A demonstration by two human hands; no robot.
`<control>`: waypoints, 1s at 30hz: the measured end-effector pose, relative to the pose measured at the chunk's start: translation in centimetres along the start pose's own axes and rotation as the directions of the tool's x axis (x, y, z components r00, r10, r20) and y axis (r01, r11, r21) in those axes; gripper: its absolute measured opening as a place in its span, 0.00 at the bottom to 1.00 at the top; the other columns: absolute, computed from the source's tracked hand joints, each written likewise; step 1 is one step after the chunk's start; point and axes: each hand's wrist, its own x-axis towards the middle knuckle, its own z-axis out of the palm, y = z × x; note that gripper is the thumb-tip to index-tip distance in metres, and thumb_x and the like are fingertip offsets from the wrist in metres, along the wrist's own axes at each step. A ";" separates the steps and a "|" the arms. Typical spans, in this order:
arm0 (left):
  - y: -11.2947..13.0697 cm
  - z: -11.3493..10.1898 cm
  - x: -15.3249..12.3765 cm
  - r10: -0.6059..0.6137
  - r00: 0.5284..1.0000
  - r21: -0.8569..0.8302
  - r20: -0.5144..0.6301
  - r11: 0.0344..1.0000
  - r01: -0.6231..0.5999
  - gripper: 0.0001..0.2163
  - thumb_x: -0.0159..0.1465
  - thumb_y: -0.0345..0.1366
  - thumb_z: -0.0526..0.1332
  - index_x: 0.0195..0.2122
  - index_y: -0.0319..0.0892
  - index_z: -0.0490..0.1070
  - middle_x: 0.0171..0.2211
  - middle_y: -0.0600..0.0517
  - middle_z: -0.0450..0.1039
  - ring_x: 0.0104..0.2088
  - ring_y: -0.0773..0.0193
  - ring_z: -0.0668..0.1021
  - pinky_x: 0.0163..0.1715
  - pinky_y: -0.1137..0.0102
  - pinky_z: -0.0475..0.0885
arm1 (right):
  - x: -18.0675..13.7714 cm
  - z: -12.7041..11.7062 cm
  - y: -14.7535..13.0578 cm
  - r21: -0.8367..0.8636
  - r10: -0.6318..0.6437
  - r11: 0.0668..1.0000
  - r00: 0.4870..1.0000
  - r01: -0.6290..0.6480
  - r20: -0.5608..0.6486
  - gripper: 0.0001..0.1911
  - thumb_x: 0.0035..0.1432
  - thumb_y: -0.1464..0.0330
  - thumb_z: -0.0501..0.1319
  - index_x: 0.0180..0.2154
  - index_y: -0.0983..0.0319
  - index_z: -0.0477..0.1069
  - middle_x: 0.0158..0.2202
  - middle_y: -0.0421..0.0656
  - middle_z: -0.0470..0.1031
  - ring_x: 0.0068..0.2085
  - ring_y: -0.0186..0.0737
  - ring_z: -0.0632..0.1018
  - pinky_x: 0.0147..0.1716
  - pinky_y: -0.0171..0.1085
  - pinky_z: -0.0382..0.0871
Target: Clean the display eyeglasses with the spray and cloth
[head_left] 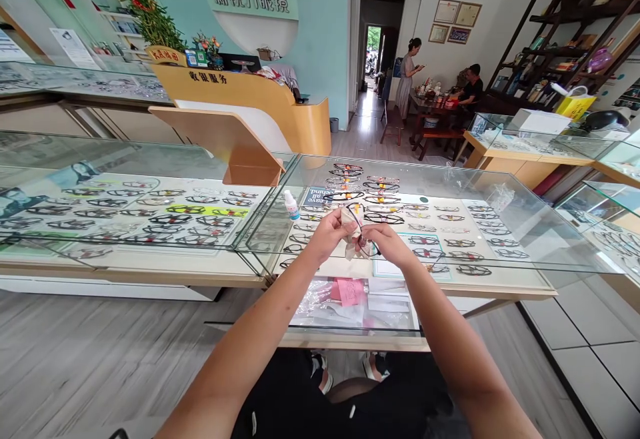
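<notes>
My left hand [331, 232] and my right hand [383, 240] meet above a glass display counter [505, 226]. Between them is a pair of dark-framed glasses [364, 234] wrapped partly in a pale cloth [353, 229]. The left hand's fingers pinch the cloth against the frame. My right hand grips the frame's other side. A small white dropper bottle [291, 205] with a blue label stands on the glass just left of my left hand.
Rows of eyeglass frames [425, 222] lie under the glass. A lower shelf holds plastic bags and a pink slip [350, 291]. A yellow reception desk [260, 102] stands behind. Two people [440, 86] are at a table far back. Shelving lines the right wall.
</notes>
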 end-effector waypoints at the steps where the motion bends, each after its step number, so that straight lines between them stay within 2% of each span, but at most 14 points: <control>1: -0.2 0.1 0.0 0.008 1.000 0.010 -0.007 1.000 -0.008 0.23 0.55 0.51 0.81 0.39 0.40 0.75 0.27 0.52 0.79 0.23 0.64 0.77 0.27 0.68 0.74 | 0.0 0.1 0.0 -0.005 0.001 1.000 1.000 -0.001 0.006 0.17 0.64 0.64 0.57 0.29 0.60 0.81 0.31 0.43 0.82 0.37 0.43 0.76 0.42 0.40 0.70; 6: -0.8 0.1 0.1 0.088 0.988 0.069 -0.129 0.994 -0.080 0.24 0.59 0.57 0.76 0.36 0.39 0.78 0.28 0.51 0.79 0.26 0.65 0.77 0.30 0.70 0.72 | 0.0 0.3 -0.2 0.003 0.015 1.000 1.000 -0.015 0.013 0.16 0.64 0.64 0.58 0.32 0.61 0.83 0.31 0.44 0.83 0.36 0.42 0.76 0.40 0.39 0.70; 9: -1.0 -0.3 0.2 0.065 0.980 0.047 -0.187 0.997 -0.057 0.26 0.59 0.61 0.74 0.34 0.39 0.79 0.28 0.50 0.80 0.27 0.64 0.78 0.31 0.70 0.73 | -0.1 0.3 -0.2 0.016 0.026 1.000 1.000 -0.026 0.005 0.15 0.62 0.63 0.60 0.31 0.60 0.83 0.33 0.44 0.85 0.38 0.44 0.78 0.41 0.40 0.71; 12: -0.7 -0.5 0.2 0.020 0.983 -0.035 -0.180 0.999 -0.027 0.26 0.56 0.59 0.78 0.33 0.39 0.78 0.29 0.50 0.80 0.30 0.63 0.79 0.34 0.69 0.74 | -0.1 0.0 0.0 0.041 0.023 0.999 0.999 -0.021 -0.046 0.14 0.62 0.63 0.61 0.32 0.60 0.84 0.34 0.45 0.86 0.41 0.45 0.79 0.45 0.41 0.72; 14: -0.3 -0.4 0.2 -0.002 0.991 -0.084 -0.136 0.996 -0.010 0.24 0.54 0.56 0.80 0.34 0.39 0.78 0.29 0.51 0.79 0.30 0.64 0.79 0.34 0.70 0.74 | -0.1 -0.2 0.2 0.076 0.027 0.997 0.997 -0.022 -0.076 0.13 0.62 0.62 0.62 0.34 0.60 0.84 0.34 0.45 0.86 0.41 0.46 0.80 0.47 0.42 0.72; 17: 0.1 0.0 0.0 -0.003 0.999 -0.099 -0.036 0.995 -0.001 0.23 0.53 0.49 0.82 0.40 0.39 0.79 0.33 0.50 0.80 0.30 0.63 0.80 0.34 0.69 0.76 | -0.1 -0.3 0.3 0.109 0.034 0.994 0.995 -0.023 -0.094 0.12 0.61 0.61 0.65 0.33 0.60 0.84 0.33 0.44 0.85 0.40 0.45 0.79 0.47 0.42 0.72; 19: 0.0 0.3 -0.1 0.022 1.000 -0.080 -0.021 0.996 -0.023 0.24 0.53 0.46 0.82 0.43 0.40 0.78 0.33 0.50 0.81 0.29 0.63 0.80 0.31 0.69 0.75 | 0.0 -0.1 0.3 0.101 0.027 0.995 0.995 -0.017 -0.095 0.12 0.61 0.61 0.65 0.30 0.60 0.83 0.32 0.44 0.85 0.39 0.44 0.79 0.45 0.41 0.72; 22: -0.5 0.6 0.0 0.052 0.995 -0.053 -0.083 0.997 -0.056 0.23 0.54 0.50 0.81 0.38 0.41 0.75 0.28 0.53 0.78 0.24 0.66 0.77 0.26 0.70 0.72 | 0.0 0.2 0.1 0.082 0.019 0.997 0.998 -0.014 -0.059 0.14 0.62 0.60 0.64 0.30 0.60 0.83 0.34 0.44 0.85 0.38 0.43 0.78 0.43 0.41 0.72; 26: -1.0 0.4 0.2 0.048 0.980 -0.026 -0.194 0.998 -0.054 0.26 0.58 0.61 0.75 0.32 0.40 0.75 0.23 0.53 0.75 0.21 0.67 0.74 0.23 0.71 0.68 | 0.0 0.6 0.0 0.092 0.032 0.995 0.999 -0.032 -0.001 0.17 0.64 0.55 0.65 0.37 0.61 0.85 0.34 0.46 0.86 0.40 0.45 0.80 0.44 0.42 0.73; 28: -0.9 0.2 0.2 0.026 0.981 -0.050 -0.194 0.998 -0.036 0.28 0.58 0.63 0.74 0.32 0.39 0.76 0.22 0.52 0.74 0.21 0.67 0.75 0.23 0.71 0.69 | -0.1 0.5 -0.1 0.094 0.016 0.995 1.000 -0.015 -0.009 0.18 0.64 0.54 0.66 0.37 0.61 0.85 0.34 0.46 0.86 0.41 0.46 0.80 0.45 0.42 0.73; 30: -0.6 0.2 0.2 -0.015 0.991 -0.111 -0.132 0.994 0.000 0.27 0.57 0.61 0.76 0.34 0.39 0.77 0.23 0.52 0.75 0.23 0.64 0.77 0.26 0.69 0.72 | -0.1 0.3 -0.1 0.094 0.004 0.996 0.999 0.000 -0.041 0.18 0.65 0.54 0.65 0.36 0.61 0.85 0.34 0.45 0.85 0.41 0.46 0.80 0.46 0.42 0.73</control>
